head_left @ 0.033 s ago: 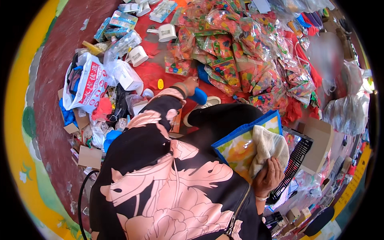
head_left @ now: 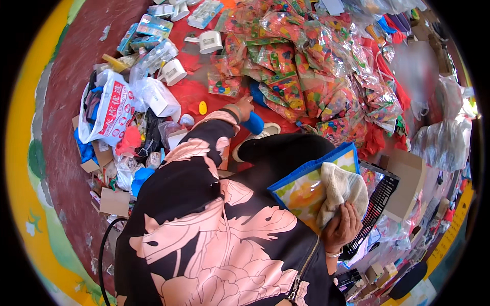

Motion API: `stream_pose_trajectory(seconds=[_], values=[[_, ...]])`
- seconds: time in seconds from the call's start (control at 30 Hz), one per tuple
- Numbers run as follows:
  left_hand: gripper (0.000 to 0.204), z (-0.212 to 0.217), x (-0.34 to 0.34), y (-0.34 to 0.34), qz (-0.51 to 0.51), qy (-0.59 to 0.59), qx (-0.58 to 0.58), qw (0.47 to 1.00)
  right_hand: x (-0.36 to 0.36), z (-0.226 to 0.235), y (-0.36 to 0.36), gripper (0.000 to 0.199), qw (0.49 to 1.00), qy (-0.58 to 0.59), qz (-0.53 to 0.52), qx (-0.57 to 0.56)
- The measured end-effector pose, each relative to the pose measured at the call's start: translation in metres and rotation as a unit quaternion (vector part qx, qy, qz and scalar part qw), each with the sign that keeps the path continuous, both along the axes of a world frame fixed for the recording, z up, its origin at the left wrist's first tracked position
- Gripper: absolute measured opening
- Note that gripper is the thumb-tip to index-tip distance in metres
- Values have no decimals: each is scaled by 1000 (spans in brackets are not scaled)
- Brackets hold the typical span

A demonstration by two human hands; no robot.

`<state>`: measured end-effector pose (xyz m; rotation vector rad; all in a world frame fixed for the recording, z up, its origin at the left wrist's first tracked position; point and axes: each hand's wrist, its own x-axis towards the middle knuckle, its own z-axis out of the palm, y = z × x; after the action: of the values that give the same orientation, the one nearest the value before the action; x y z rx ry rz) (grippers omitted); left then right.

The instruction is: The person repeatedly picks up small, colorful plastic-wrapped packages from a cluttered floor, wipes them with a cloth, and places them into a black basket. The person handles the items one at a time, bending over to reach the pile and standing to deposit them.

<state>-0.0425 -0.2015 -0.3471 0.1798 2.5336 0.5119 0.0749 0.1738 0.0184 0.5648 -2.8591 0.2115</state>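
Note:
My left hand [head_left: 244, 107] reaches forward over the red ground covering, its fingers curled together. Directly beside it is a smooth blue object [head_left: 253, 123], and another blue piece [head_left: 257, 94] shows just beyond the fingers. Whether the hand grips either one is hidden. On my lap lies a patterned bag [head_left: 298, 189] with blue edging and yellow-green print. A beige ribbed knit cloth [head_left: 341, 191] is folded on top of it, and my right hand [head_left: 344, 224] is closed over its lower edge.
Many clear packets with colourful contents [head_left: 306, 76] pile up ahead. White scoops [head_left: 173, 72], boxes and a white printed bag [head_left: 108, 115] crowd the left. A black plastic crate [head_left: 375, 209] and a cardboard box [head_left: 403, 191] stand at my right. My shoe [head_left: 268, 130] is near my left hand.
The view has shifted very slightly, with the scene sliding a little left. Both hands keep their positions and the knit cloth stays under the right hand.

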Motion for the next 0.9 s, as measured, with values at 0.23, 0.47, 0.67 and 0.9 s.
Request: stream_pose_trajectory(seconds=[0.23,0.47,0.67,0.9], values=[[42,-28,-68,15,-102,-83,-57,990,-3,1,8,22,999,-28,-25,3],[37,-26,-97,28,-212,-106,-79,968,-6,5,3,22,998,-44,-43,8],[31,-22,-60,10,-95,-61,-13,994,-5,4,5,24,999,-29,-34,6],[35,39,48,-15,77,144,-3,987,1,3,1,24,999,0,-32,-8]])
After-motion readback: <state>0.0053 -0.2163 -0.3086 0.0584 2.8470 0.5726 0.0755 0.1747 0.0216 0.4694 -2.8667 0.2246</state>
